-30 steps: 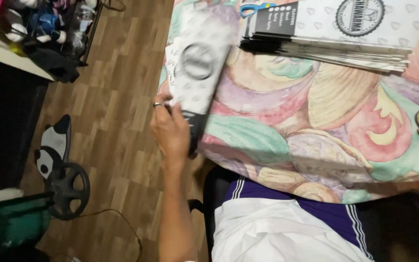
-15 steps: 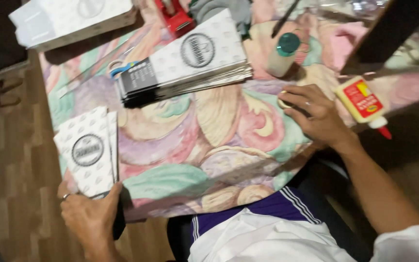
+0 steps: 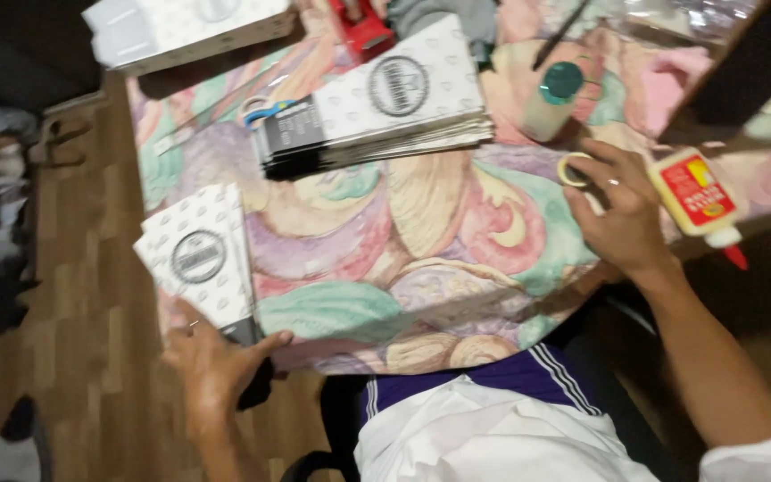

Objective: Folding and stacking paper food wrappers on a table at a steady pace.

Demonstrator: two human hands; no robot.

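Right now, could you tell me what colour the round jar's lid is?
Teal green lid, on the pale round jar; head view.

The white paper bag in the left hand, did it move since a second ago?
Yes. The left hand brought the flat white paper bag from high beside the stack down to the table's near left corner, still gripping its dark end. The right hand came in and now rests by the small tape roll. The stack of bags and the glue bottle stayed put.

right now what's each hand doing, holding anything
Left hand: closed on the lower end of a white folded paper bag.
Right hand: fingers on a tape roll; grip cannot be told.
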